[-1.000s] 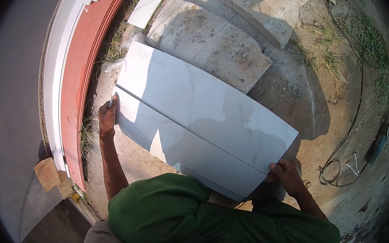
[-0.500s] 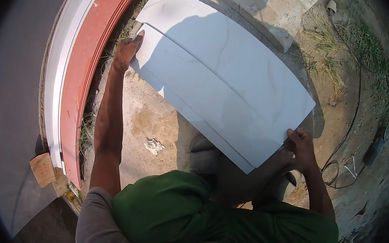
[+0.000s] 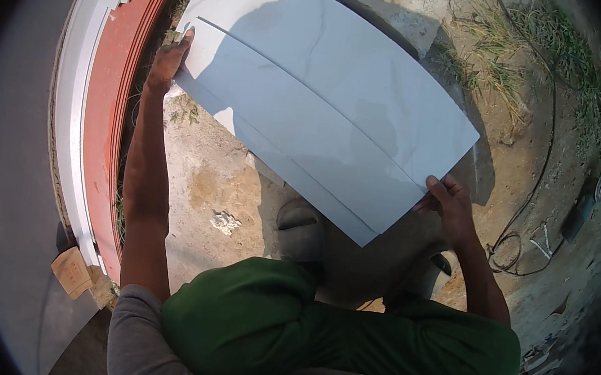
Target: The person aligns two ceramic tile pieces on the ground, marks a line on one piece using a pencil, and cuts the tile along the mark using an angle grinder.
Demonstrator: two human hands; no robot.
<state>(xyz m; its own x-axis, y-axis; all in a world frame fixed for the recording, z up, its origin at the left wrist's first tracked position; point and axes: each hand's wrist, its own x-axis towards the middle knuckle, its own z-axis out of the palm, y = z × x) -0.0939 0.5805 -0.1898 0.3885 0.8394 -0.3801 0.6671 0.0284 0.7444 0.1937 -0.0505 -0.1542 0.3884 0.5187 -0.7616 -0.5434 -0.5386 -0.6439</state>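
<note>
A large white panel (image 3: 356,63) with faint grey veins, like a marble-look tile, lies slanting before me. On its near side is a narrower white strip of the same look (image 3: 263,122), its long edge forming a step across the larger panel. My left hand (image 3: 168,63) is closed on the strip's far left end, thumb on top and fingers hidden beneath. At the right end, where the step meets the short edge, my right hand (image 3: 451,202) pinches the edge with its thumb above. My shadow covers most of both surfaces.
Stacked red boards (image 3: 111,90) and white lengths run along the left. A cardboard piece (image 3: 72,272) lies at lower left. Dark cable (image 3: 546,153) loops over the dirt at right, near a dark tool (image 3: 580,214). Grass grows at upper right. My shoe (image 3: 300,227) is below the panels.
The whole view has shifted, so panels, hands and ground all appear farther left and higher. Both hands keep their hold; the strip lies much the same on the larger panel.
</note>
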